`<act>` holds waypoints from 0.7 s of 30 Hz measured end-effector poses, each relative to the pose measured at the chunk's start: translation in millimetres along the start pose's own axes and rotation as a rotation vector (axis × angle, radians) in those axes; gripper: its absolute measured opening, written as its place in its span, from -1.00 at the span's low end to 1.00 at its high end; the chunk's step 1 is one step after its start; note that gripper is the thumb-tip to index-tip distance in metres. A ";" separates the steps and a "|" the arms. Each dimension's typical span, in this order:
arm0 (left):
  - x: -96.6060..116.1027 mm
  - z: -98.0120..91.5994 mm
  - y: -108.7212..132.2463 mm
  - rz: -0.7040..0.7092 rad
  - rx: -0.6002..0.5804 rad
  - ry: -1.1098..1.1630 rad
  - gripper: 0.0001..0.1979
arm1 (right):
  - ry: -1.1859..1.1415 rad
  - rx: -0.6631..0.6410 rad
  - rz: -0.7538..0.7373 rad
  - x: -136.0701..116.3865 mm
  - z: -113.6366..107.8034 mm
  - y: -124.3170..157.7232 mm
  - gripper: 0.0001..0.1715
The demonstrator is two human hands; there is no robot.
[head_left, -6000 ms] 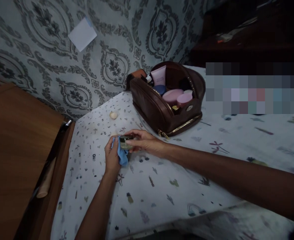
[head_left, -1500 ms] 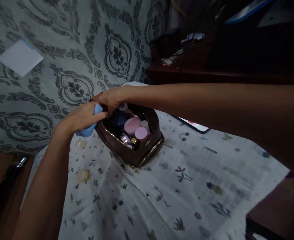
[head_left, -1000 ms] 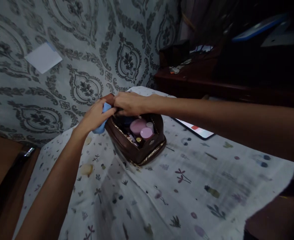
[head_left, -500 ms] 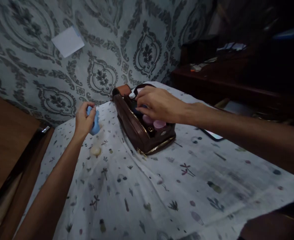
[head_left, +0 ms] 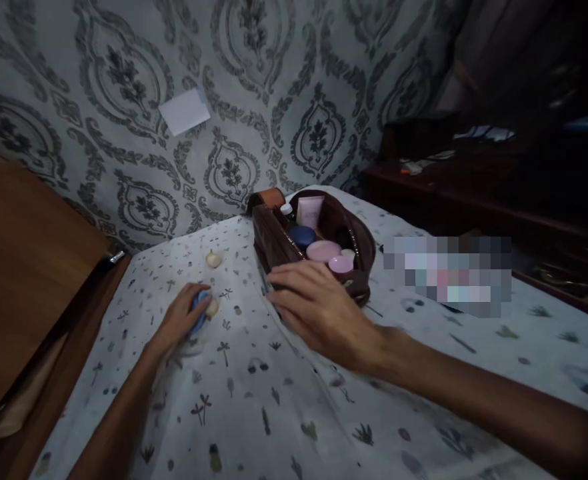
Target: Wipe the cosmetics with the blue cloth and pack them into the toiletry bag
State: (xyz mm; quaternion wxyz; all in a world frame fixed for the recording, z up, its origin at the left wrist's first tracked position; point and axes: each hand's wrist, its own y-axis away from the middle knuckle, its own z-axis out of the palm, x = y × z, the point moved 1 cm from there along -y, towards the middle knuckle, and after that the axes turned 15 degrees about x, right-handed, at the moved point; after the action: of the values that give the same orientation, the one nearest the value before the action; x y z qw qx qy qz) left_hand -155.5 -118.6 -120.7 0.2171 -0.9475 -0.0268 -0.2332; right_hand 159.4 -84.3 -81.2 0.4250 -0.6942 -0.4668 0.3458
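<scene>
My left hand (head_left: 187, 313) is closed around a light-blue soft piece (head_left: 200, 312) low over the patterned sheet; I cannot make out whether it is cloth or sponge. Right by its fingertips lies a small cream-coloured round thing (head_left: 213, 308). Another like it, a pale round thing (head_left: 213, 259), rests farther back. A brown zip bag (head_left: 274, 243) stands unzipped, holding a pink tube (head_left: 309, 212), a dark-blue rounded item (head_left: 302, 237), pink oval containers (head_left: 324, 251) and a white-capped bottle (head_left: 287, 209). Fingers stretched, my right hand (head_left: 319, 310) hovers at the bag's near side, holding nothing visible.
The white printed sheet (head_left: 254, 413) covers the surface. Behind it rises a patterned wall (head_left: 274, 93) with a white card (head_left: 185, 112). A wooden panel (head_left: 34, 260) borders the left, a dark reddish desk (head_left: 424, 183) the right. Pixelation hides an object right of the bag.
My right hand has come out of the bag toward me. My left hand has moved nearer with the blue piece, beside one cream thing. The view has shifted.
</scene>
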 end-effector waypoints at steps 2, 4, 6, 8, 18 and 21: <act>4.5 7.3 16.1 0.027 -0.034 -0.088 -0.56 | 0.020 -0.023 0.025 -12.0 12.4 3.8 -0.75; 6.7 13.5 25.3 0.023 0.016 -0.153 -0.58 | 0.048 0.010 0.026 -25.6 24.4 7.3 -0.74; 10.0 18.0 28.6 0.018 0.079 -0.130 -0.62 | 0.002 -0.010 -0.005 -39.3 37.2 11.7 -0.72; 17.6 21.1 29.1 0.003 0.128 -0.025 -0.64 | -0.120 -0.082 0.047 -49.0 51.9 18.0 -0.68; 60.3 49.1 47.8 -0.149 0.187 0.270 -0.56 | -0.759 -0.117 1.050 -35.2 115.5 64.2 -0.46; 50.1 54.4 51.3 -0.135 0.173 0.276 -0.56 | -0.840 -0.064 1.215 -31.4 122.3 70.0 -0.59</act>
State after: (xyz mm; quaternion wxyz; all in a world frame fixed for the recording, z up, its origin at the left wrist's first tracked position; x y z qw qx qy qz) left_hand -79.7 -144.4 -161.8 0.2832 -0.8804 -0.0803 -0.3719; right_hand 66.8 -95.4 -191.3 -0.0762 -0.6516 -0.1334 0.7428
